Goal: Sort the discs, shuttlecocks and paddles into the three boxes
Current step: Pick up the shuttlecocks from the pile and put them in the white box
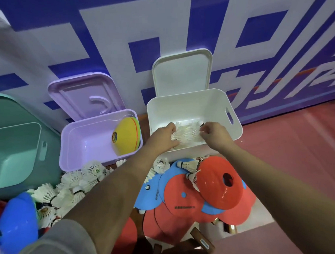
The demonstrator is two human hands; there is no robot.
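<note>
Head view: left hand (pixel 163 135), right hand (pixel 214 134) pinch shuttlecocks (pixel 186 135) inside white box (pixel 190 101); red floor (pixel 298 150), blue-white wall (pixel 120 33).

Even indoor light, white box (pixel 192 102) glaring, wide-angle bending, soft edges

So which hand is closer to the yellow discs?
Left. The left hand is in the white box, just across the wall from the yellow discs in the purple box. The right hand is farther right in the white box. Both hold shuttlecocks.
</note>
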